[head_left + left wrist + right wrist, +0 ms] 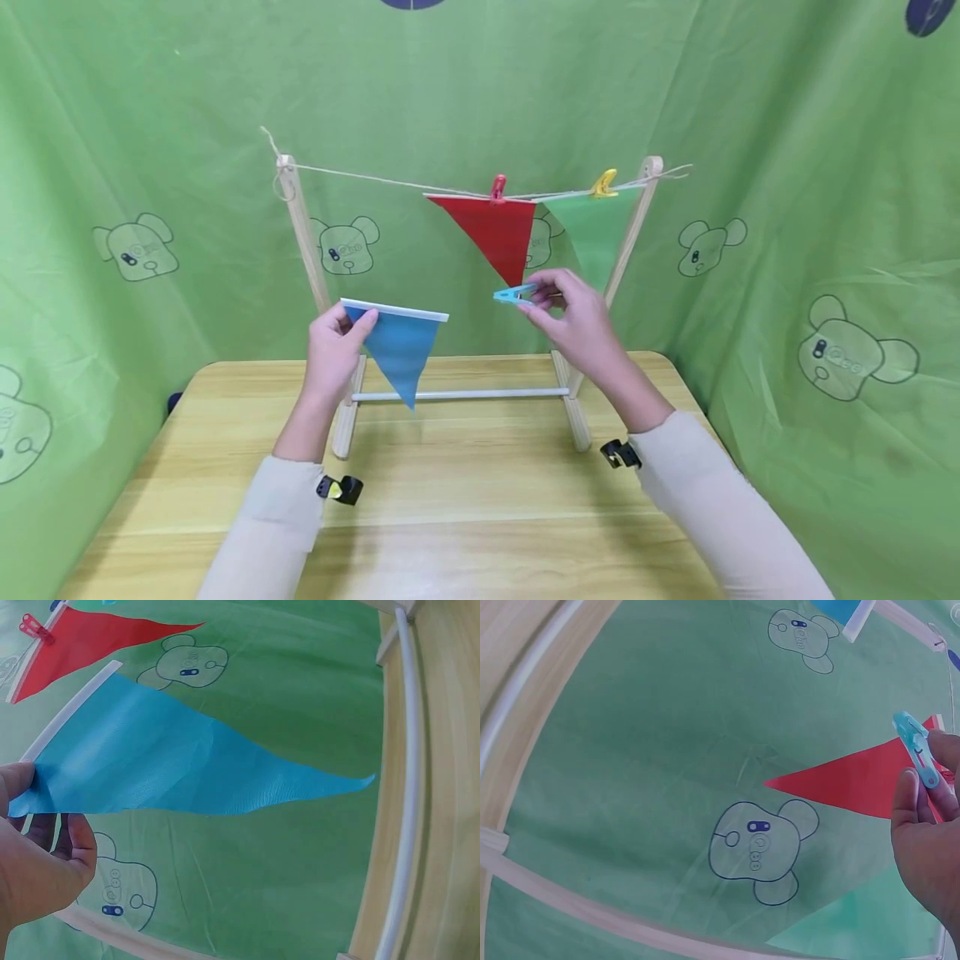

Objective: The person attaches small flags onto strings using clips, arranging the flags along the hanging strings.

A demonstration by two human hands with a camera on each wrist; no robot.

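My left hand (334, 343) pinches a blue triangular pennant (401, 348) near the left end of its white top edge, thumb in front. The pennant hangs point down, below the string and in front of the stand. In my right hand (577, 321) a light blue clothespin (513, 295) is pinched by its handles between thumb and fingers, its nose toward the left. Behind that hand, a red pennant (501, 233) hangs from the string (375, 178) under a red clothespin (498, 188). Right of it hangs a green pennant (600, 229) with a yellow clothespin (603, 183).
Two wooden posts (306, 225) hold the string at its ends. A white rod (465, 394) joins their feet low over the wooden table (465, 492). Green curtain (465, 100) with printed bear heads surrounds the table at the back and sides.
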